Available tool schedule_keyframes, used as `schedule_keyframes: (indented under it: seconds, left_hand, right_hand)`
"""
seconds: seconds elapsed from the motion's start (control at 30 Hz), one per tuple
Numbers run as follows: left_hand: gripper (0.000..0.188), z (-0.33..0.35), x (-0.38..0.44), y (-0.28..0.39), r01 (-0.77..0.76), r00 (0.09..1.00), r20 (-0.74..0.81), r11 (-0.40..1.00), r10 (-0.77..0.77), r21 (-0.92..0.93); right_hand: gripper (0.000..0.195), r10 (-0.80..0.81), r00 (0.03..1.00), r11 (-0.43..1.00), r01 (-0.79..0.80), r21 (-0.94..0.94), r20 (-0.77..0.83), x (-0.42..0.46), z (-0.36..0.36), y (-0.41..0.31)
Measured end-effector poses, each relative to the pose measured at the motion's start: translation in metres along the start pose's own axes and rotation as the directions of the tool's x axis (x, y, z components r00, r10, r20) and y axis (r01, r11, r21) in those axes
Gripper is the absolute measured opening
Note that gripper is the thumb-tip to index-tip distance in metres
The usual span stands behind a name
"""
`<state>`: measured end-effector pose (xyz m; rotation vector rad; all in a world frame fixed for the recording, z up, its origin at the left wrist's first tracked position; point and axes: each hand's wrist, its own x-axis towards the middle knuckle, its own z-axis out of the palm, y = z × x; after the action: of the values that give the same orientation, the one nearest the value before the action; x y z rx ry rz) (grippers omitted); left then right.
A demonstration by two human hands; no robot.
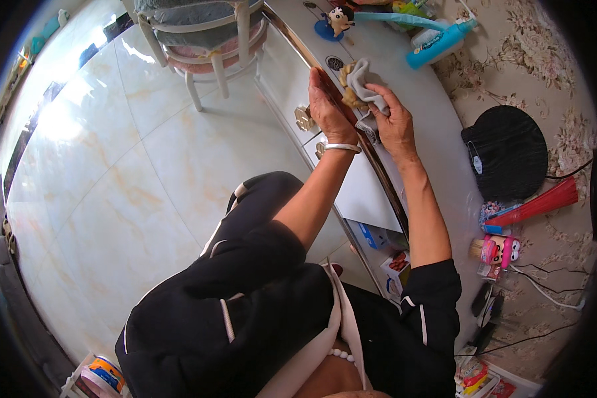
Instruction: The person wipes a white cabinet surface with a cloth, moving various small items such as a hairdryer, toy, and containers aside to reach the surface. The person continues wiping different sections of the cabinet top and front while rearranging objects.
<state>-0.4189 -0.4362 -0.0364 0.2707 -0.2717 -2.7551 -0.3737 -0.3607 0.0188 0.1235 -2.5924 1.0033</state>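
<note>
My right hand (395, 119) grips a crumpled grey cloth (365, 82) at the front edge of a white cabinet top (433, 124). Against the cloth's far left side is a lumpy tan clump (349, 85); I cannot tell whether it is part of the cloth or loose matter. My left hand (331, 112), with a silver bangle at the wrist, is held straight along the brown front edge (383, 179). Its palm faces the cloth and nothing shows in it. A round dark patterned inset (334, 62) lies just beyond the cloth.
Farther along the top stand a cartoon figurine (339, 22) and a blue pump bottle (440, 45). A black round-shaped object (507, 151), a red fan-shaped item (537, 204) and cables line the right. Below are gold knobs (304, 118) and an open compartment with boxes (397, 266). White chairs (204, 45) stand ahead.
</note>
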Motion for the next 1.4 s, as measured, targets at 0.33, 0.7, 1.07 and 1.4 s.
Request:
schedule_keyframes:
  seconds: [0.33,0.7,1.07,1.4]
  left_hand:
    - [0.043,-0.002,-0.002,0.001,0.026,1.0,0.0,0.995,-0.026,-0.098]
    - [0.043,-0.002,0.0,0.007,0.081,0.996,-0.048,0.994,-0.077,0.073]
    - [0.041,-0.007,0.006,0.004,0.138,0.985,-0.087,0.985,-0.148,-0.108]
    - [0.017,-0.001,0.011,0.011,0.212,0.849,-0.446,0.956,-0.284,-0.204]
  right_hand:
    - [0.027,0.167,0.948,0.981,-0.132,0.145,-0.27,0.049,0.018,0.01]
    - [0.025,-0.129,0.991,0.989,0.128,0.073,0.021,0.031,0.022,-0.002]
    - [0.018,0.219,0.97,0.81,-0.119,0.574,-0.108,0.019,0.03,-0.031]
    - [0.032,0.203,0.798,0.969,-0.248,-0.002,-0.568,0.016,-0.058,0.009]
